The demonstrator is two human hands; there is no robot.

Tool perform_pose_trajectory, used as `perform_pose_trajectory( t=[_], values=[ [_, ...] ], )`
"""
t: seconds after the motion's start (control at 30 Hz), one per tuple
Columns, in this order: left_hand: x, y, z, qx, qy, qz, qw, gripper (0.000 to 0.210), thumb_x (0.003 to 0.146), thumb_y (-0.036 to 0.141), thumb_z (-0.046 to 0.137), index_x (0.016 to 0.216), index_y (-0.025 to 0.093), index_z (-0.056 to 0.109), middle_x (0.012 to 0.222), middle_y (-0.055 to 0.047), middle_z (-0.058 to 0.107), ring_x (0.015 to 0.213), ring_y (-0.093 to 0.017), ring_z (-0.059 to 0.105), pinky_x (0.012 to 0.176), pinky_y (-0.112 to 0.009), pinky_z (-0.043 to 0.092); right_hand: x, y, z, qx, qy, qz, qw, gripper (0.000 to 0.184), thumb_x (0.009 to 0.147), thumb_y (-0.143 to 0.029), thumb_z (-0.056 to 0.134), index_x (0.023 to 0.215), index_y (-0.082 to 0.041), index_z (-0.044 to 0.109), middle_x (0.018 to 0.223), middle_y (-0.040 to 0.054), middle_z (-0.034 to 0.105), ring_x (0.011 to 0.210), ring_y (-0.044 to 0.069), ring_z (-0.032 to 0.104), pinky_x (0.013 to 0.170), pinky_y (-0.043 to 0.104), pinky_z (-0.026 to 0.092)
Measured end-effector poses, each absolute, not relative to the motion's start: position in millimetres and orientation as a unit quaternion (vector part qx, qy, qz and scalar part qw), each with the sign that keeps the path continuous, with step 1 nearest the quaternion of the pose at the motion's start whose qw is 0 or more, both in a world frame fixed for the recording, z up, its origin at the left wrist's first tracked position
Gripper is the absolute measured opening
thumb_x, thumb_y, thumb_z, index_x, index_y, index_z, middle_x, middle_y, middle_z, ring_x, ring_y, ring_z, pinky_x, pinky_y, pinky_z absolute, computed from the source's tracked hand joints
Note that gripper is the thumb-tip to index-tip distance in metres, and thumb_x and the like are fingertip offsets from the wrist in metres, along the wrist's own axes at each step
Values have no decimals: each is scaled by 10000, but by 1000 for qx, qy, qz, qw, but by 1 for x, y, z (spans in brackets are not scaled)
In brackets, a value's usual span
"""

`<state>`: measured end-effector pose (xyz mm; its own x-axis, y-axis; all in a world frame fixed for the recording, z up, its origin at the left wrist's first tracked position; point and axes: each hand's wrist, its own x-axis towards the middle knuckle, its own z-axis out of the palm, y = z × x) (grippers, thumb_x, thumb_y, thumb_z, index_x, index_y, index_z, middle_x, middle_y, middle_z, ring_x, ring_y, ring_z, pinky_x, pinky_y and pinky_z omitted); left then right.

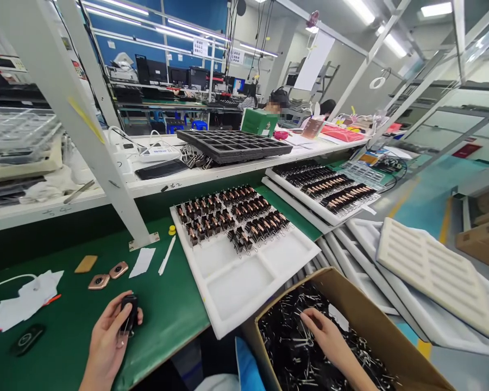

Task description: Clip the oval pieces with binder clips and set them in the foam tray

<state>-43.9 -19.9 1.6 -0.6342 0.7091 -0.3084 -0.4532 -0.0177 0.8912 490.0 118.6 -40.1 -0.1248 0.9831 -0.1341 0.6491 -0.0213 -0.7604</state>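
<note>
My left hand (112, 336) is closed round a black binder clip (129, 309) above the green mat; wire loops show below it, and whether anything sits in its jaws is hidden. My right hand (320, 328) reaches into a cardboard box (391, 334) full of loose black binder clips (287, 347). Its thumb and fingers pinch at the wire handles of a clip (305, 326). Between the hands lies a white foam tray (236, 285). Rows of black clips gripping copper-coloured pieces (207, 225) fill its far compartments.
Two copper-coloured square pieces (108, 274), a white pen (167, 255), paper scraps (142, 262) and a black oval device (27, 339) lie on the green mat (167, 304). A second loaded tray (326, 190) stands behind. Stacked foam trays (436, 277) lean at right. A white post (106, 163) rises at left.
</note>
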Motion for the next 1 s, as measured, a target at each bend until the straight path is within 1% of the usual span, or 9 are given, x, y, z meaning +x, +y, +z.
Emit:
perform_pose_trajectory(
  t=[0.1, 0.2, 0.33, 0.43, 0.53, 0.63, 0.77, 0.9, 1.0],
  values=[
    [-44, -21, 1, 116, 564, 706, 413, 526, 674, 346, 907, 1143, 211, 710, 771, -16, 700, 660, -208, 677, 570, -287, 571, 495, 116, -46, -641, -631, 349, 262, 456, 848, -659, 555, 818, -217, 661, 732, 19, 637, 684, 202, 575, 670, 312, 481],
    [-43, -21, 2, 118, 563, 706, 413, 542, 660, 345, 915, 1145, 210, 713, 756, -11, 698, 659, -217, 687, 576, -293, 581, 492, 109, -59, -662, -622, 345, 238, 455, 807, -660, 569, 836, -218, 672, 773, 36, 690, 731, 221, 632, 715, 317, 507],
    [-42, -21, 4, 117, 562, 705, 416, 545, 651, 349, 920, 1140, 217, 717, 755, -17, 711, 658, -208, 686, 574, -271, 578, 476, 90, -80, -654, -675, 313, 137, 389, 812, -599, 510, 732, -237, 630, 717, 35, 695, 709, 236, 655, 697, 333, 510],
    [-41, -21, 4, 114, 565, 706, 412, 550, 623, 348, 930, 1118, 221, 728, 766, -22, 720, 646, -195, 681, 573, -258, 575, 466, 72, -89, -657, -722, 212, 54, 356, 860, -527, 471, 744, -239, 643, 787, 77, 733, 806, 279, 700, 737, 364, 516],
    [-41, -21, 5, 116, 566, 706, 409, 564, 600, 341, 937, 1111, 214, 733, 761, -24, 715, 642, -201, 682, 540, -252, 561, 465, 60, -93, -641, -761, 94, -11, 273, 837, -444, 539, 797, -222, 692, 850, 140, 756, 910, 343, 718, 805, 409, 519],
    [-41, -21, 4, 118, 566, 705, 411, 572, 611, 349, 936, 1123, 208, 723, 763, -28, 715, 639, -205, 679, 518, -252, 552, 468, 58, -91, -635, -769, 58, -42, 201, 813, -363, 577, 812, -213, 710, 850, 145, 761, 862, 343, 734, 767, 403, 530],
    [-41, -22, 4, 119, 568, 703, 411, 581, 632, 355, 930, 1147, 204, 708, 776, -33, 720, 649, -207, 678, 520, -252, 552, 471, 68, -81, -644, -758, 90, 44, 331, 901, -441, 507, 749, -226, 708, 800, 116, 756, 822, 304, 733, 755, 387, 538],
    [-40, -22, 5, 124, 566, 704, 411, 567, 641, 350, 925, 1144, 200, 712, 779, -33, 715, 654, -208, 675, 525, -259, 555, 474, 74, -65, -647, -712, 139, 234, 574, 889, -724, 488, 919, -222, 766, 977, 108, 787, 957, 315, 727, 869, 439, 567],
    [-39, -21, 5, 126, 564, 707, 408, 558, 640, 347, 922, 1136, 194, 717, 776, -33, 710, 651, -210, 675, 525, -266, 555, 472, 69, -51, -655, -654, 104, 364, 616, 844, -787, 542, 945, -214, 744, 998, 96, 775, 902, 294, 730, 841, 427, 583]
  ],
)
